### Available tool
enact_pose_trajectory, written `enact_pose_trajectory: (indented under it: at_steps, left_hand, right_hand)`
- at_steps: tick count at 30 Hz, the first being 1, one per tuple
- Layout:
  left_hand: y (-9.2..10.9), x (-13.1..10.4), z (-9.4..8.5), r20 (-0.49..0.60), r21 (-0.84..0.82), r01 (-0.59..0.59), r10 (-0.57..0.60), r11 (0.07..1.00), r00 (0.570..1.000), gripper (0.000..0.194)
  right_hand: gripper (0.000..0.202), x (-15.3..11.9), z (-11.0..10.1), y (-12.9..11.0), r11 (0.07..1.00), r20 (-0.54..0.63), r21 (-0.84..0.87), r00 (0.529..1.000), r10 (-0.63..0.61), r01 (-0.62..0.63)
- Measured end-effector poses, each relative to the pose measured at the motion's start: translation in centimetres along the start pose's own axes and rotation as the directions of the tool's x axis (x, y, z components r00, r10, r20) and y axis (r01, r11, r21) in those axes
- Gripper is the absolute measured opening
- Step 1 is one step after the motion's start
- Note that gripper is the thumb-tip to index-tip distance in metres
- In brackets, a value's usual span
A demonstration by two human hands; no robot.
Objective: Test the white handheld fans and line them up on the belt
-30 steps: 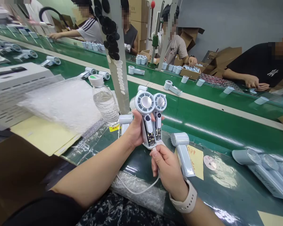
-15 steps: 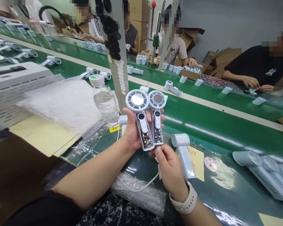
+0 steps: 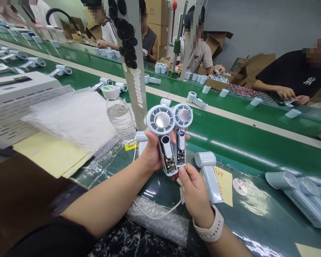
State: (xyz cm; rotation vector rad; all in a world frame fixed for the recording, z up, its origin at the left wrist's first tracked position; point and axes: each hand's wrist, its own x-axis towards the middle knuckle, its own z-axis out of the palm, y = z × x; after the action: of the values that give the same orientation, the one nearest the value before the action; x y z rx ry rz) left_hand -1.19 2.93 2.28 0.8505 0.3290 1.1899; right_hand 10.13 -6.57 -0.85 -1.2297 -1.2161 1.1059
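My left hand (image 3: pixel 152 153) holds two light-blue handheld fans side by side, their round heads up and circuit boards showing in the open handles. The nearer fan (image 3: pixel 162 120) overlaps the farther fan (image 3: pixel 183 115), whose small round display is lit. At the base of the farther fan, my right hand (image 3: pixel 194 189) pinches the end of a white cable (image 3: pixel 164 216); its plug is hidden by the fingers. A white watch band is on my right wrist. Just right of my hands, another fan (image 3: pixel 210 178) lies on a yellow note (image 3: pixel 227 184).
A water bottle (image 3: pixel 120 116) and a metal post (image 3: pixel 133 82) stand beyond my left hand. Several fans (image 3: pixel 305 200) lie at the right. Bubble wrap (image 3: pixel 160 221) lies at the near edge. Across the green conveyor (image 3: pixel 230 132), people handle parts.
Both fans have shifted slightly right and tilted, with their heads nearer to me. The farther fan's display, dark before, now shows a lit digit. My right hand stays at its base.
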Motion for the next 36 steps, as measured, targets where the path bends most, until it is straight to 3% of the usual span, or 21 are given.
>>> enact_pose_trajectory:
  at_steps: [6, 12, 14, 16, 18, 19, 22, 24, 29, 32, 36]
  left_hand:
    - [0.7, 0.7, -0.3, -0.057, -0.173, -0.053, 0.044, 0.984, 0.997, 0.067]
    - [0.7, 0.5, -0.3, 0.024, -0.19, 0.019, -0.015, 0.982, 1.0, 0.066]
    - [0.6, 0.2, -0.1, 0.068, -0.17, 0.055, -0.044, 0.984, 0.997, 0.067]
    - [0.4, 0.1, 0.2, 0.105, -0.132, 0.071, -0.057, 0.989, 0.993, 0.069]
    - [0.3, -0.1, 0.4, 0.122, -0.084, 0.061, -0.051, 0.995, 0.991, 0.071]
    - [0.2, -0.1, 0.5, 0.126, -0.063, 0.058, -0.049, 0.996, 0.991, 0.071]
    - [0.1, -0.3, 0.7, 0.152, -0.025, 0.057, -0.052, 0.998, 0.987, 0.073]
    - [-0.2, -0.4, 0.6, 0.179, -0.007, 0.057, -0.054, 0.998, 0.982, 0.074]
    - [-1.8, -1.1, 0.0, 0.304, 0.115, 0.179, -0.206, 0.977, 0.93, 0.076]
    - [-2.7, -1.5, 0.0, 0.341, 0.167, 0.243, -0.287, 0.956, 0.895, 0.077]
    - [-2.9, -1.6, -0.1, 0.31, 0.221, 0.232, -0.294, 0.947, 0.904, 0.079]
  right_hand:
    - [0.03, -0.5, -0.1, -0.8, 0.936, 0.067, -0.167, 0.951, -0.302, 0.309]
    - [0.02, -0.1, -0.4, -0.3, 0.901, 0.272, -0.293, 0.932, -0.24, 0.318]
    - [0.018, 0.4, -1.2, -0.2, 0.848, 0.235, -0.409, 0.937, -0.258, 0.337]
    - [0.011, 0.7, -2.1, -0.4, 0.825, 0.062, -0.491, 0.956, -0.285, 0.278]
    - [0.015, 0.9, -3.1, -0.8, 0.881, -0.082, -0.426, 0.961, -0.265, 0.206]
    - [0.026, 0.9, -3.4, -1.0, 0.922, -0.074, -0.339, 0.971, -0.227, 0.19]
    - [0.051, 0.9, -4.3, -1.7, 0.99, 0.162, -0.043, 0.979, -0.123, 0.131]
    - [0.049, 0.9, -4.6, -1.9, 0.993, 0.209, 0.077, 0.972, -0.109, 0.095]
    - [0.019, 1.3, -4.7, -1.7, 0.969, -0.157, 0.224, 0.985, -0.069, 0.103]
    - [0.026, 1.3, -4.5, -1.7, 0.958, -0.119, 0.285, 0.993, 0.012, 0.023]
    - [0.033, 1.4, -4.5, -1.8, 0.949, -0.089, 0.314, 0.994, 0.061, -0.03]
